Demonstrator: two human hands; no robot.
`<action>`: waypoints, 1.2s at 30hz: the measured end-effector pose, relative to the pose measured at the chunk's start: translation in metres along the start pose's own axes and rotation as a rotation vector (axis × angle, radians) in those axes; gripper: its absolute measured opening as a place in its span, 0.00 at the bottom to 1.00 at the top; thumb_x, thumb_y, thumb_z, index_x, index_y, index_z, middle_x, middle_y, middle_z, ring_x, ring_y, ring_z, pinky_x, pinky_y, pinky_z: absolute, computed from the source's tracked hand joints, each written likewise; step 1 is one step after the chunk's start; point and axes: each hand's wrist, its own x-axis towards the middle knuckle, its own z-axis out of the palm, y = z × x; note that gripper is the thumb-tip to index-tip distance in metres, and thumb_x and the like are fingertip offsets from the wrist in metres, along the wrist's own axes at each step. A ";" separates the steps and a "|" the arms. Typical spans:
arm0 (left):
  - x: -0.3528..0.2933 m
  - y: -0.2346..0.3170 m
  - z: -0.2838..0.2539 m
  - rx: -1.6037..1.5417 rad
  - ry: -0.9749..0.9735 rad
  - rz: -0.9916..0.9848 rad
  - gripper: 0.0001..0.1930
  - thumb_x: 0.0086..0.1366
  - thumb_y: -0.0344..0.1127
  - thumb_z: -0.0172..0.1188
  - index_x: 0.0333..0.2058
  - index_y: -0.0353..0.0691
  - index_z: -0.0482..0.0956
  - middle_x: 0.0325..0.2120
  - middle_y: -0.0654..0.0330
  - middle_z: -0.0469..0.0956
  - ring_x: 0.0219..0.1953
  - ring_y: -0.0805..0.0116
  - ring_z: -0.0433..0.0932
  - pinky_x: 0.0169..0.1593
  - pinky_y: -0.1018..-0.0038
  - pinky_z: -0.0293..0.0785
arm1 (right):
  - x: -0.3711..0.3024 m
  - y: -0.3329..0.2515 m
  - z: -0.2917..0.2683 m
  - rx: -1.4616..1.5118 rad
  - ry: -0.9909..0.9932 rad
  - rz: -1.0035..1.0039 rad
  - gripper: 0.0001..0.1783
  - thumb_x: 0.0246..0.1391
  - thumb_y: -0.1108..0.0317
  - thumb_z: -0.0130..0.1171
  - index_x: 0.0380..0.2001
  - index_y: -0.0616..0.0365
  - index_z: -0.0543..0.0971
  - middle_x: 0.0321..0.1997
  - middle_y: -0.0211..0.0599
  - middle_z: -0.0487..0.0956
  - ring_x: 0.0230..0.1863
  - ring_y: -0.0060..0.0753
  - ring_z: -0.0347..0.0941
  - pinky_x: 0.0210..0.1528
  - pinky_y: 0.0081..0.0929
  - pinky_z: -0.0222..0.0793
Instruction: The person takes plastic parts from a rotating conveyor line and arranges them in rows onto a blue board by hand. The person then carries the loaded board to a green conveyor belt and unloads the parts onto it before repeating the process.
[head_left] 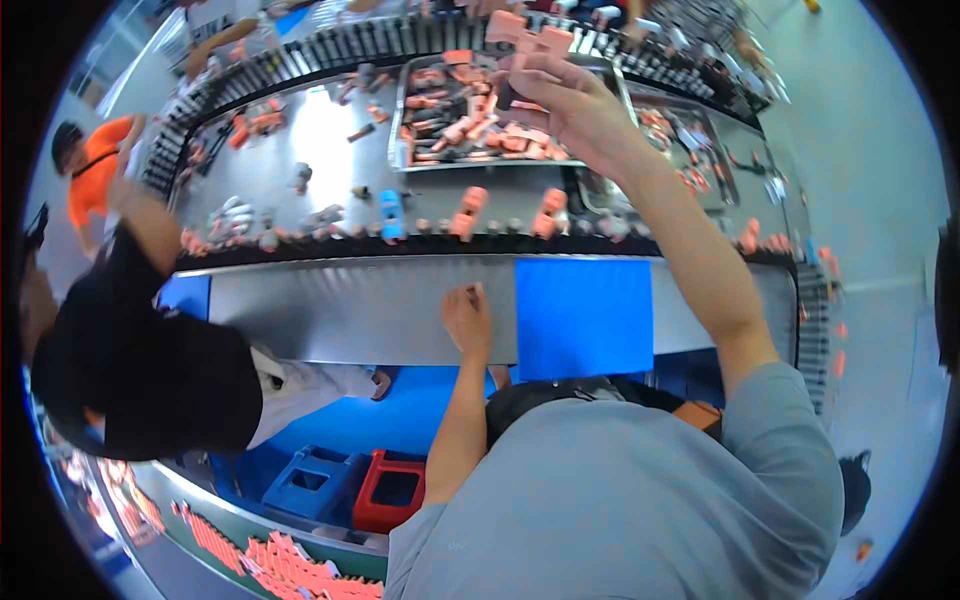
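My right hand [575, 105] is stretched out over the far tray, fingers bent around a blocky coral-coloured plastic part [528, 40]; blur softens its outline. Beneath it, the metal tray [400, 150] is heaped with coral and dark parts. My left hand [468, 318] is over the near steel ledge, left of a flat blue mat [585, 318]. Its fingers are curled together, and a small dark spot shows at the fingertips; what it holds, if anything, is unclear. Beyond the ledge, two coral parts [467, 212] and a blue part [391, 214] stand on the conveyor edge.
A dark slatted conveyor [330, 50] loops around the steel table. On my left, a person in a black shirt [170, 370] sits close by. Blue [312, 482] and red [390, 490] plastic stools stand behind. Coral parts line a green surface [350, 560] at the lower left.
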 end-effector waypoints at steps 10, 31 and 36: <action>-0.011 -0.006 0.014 -0.017 0.033 0.138 0.08 0.72 0.39 0.69 0.38 0.43 0.84 0.33 0.59 0.80 0.41 0.56 0.78 0.50 0.57 0.75 | -0.266 0.061 -0.046 -0.306 0.616 -0.043 0.11 0.74 0.68 0.65 0.55 0.58 0.85 0.54 0.36 0.86 0.57 0.29 0.83 0.58 0.33 0.84; -0.020 0.010 -0.003 -0.021 0.040 0.216 0.06 0.71 0.36 0.68 0.37 0.41 0.84 0.34 0.56 0.81 0.42 0.52 0.79 0.50 0.55 0.75 | -0.069 0.035 -0.136 -1.239 0.466 0.142 0.34 0.55 0.53 0.75 0.61 0.61 0.82 0.49 0.53 0.89 0.49 0.45 0.89 0.51 0.40 0.83; -0.019 0.005 -0.002 -0.007 0.058 0.181 0.07 0.73 0.38 0.67 0.38 0.41 0.84 0.34 0.56 0.82 0.41 0.53 0.80 0.51 0.56 0.75 | -0.126 0.061 -0.053 -0.835 0.379 -0.164 0.27 0.69 0.60 0.69 0.67 0.58 0.81 0.54 0.44 0.88 0.54 0.31 0.85 0.58 0.32 0.81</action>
